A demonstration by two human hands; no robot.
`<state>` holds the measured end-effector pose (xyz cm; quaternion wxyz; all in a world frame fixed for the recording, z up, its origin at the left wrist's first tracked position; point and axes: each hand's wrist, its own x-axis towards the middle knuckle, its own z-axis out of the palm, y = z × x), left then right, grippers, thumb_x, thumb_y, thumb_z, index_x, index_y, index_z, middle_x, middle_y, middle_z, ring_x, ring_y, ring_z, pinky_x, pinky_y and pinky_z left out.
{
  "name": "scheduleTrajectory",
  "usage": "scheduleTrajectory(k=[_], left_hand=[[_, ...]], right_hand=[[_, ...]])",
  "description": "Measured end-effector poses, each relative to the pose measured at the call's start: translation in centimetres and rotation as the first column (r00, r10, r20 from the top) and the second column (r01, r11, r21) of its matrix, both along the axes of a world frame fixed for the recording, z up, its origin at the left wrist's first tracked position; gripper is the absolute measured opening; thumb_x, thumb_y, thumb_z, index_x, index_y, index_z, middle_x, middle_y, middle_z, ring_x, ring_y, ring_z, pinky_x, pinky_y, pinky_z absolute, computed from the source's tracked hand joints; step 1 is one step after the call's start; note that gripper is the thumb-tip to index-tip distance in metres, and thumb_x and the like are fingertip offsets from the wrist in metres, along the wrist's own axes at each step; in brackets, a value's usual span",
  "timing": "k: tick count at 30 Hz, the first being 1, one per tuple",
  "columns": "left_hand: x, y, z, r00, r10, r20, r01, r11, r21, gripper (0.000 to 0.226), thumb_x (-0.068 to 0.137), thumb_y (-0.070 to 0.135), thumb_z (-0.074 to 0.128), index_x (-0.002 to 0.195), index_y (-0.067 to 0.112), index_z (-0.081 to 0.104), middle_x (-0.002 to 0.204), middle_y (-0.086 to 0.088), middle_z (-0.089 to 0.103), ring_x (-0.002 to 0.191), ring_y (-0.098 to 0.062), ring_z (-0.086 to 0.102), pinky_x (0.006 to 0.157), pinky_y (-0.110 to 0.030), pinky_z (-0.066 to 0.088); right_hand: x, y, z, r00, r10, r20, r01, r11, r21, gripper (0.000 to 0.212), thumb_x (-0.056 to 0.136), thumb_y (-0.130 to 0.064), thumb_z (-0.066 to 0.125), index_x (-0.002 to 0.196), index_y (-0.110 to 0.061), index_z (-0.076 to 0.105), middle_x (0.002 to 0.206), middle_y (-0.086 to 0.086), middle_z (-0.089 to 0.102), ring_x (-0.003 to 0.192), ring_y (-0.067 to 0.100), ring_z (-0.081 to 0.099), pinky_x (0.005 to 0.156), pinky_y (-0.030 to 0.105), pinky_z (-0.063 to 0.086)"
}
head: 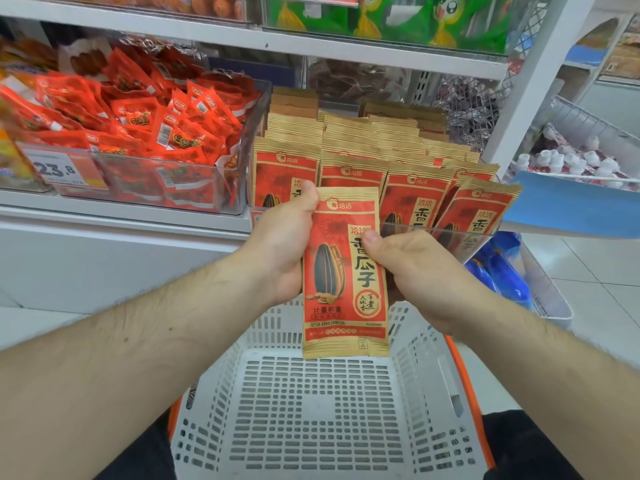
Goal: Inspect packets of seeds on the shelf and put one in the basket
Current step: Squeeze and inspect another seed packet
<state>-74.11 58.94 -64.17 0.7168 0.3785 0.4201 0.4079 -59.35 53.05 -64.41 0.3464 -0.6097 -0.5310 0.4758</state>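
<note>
Nearest the camera, at 6 o'clock, sits a white basket (322,410) with slotted walls and an orange rim showing on its right and left edges; nothing lies in it. Both bare forearms reach over it from the lower corners.

Just above the basket's far wall, at centre frame, both hands hold one packet (344,271) upright, face toward the camera: tan paper with a red panel, a striped sunflower seed and large dark characters. Its lower edge hangs over the basket's far end without touching it. At 9 o'clock of the packet, the left hand (280,247) grasps the left edge, thumb up on the top corner, fingers hidden behind. At 3 o'clock of the packet, the right hand (415,271) grips the right edge, thumb pressed on the front near the middle, fingers curled behind.

Behind the hands, at 12 o'clock, rows of matching packets stand upright in a clear bin (481,233) on the shelf (121,216). At 10 o'clock, a second clear bin holds a heap of small red sachets (145,126), with a price label (64,169) on its front reading 23.8. At 1 o'clock, on the shelf above, lie green bags (398,19). At 3 o'clock, a wire rack (588,123) holds small white items.
</note>
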Motion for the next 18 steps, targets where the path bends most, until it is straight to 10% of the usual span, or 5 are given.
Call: scheduleTrajectory(k=[18], left_hand=[[-0.7, 0.4, 0.3, 0.998, 0.070, 0.006, -0.069, 0.992, -0.104, 0.050, 0.105, 0.049, 0.036, 0.103, 0.010, 0.067, 0.085, -0.014, 0.076, 0.071, -0.029, 0.075, 0.058, -0.044, 0.061]], right_hand=[[1.1, -0.3, 0.1, 0.927, 0.369, -0.063, -0.373, 0.925, -0.070, 0.042, 0.087, -0.048, 0.057, 0.086, -0.006, 0.064, 0.072, 0.025, 0.064, 0.044, 0.019, 0.057, 0.046, 0.027, 0.047]])
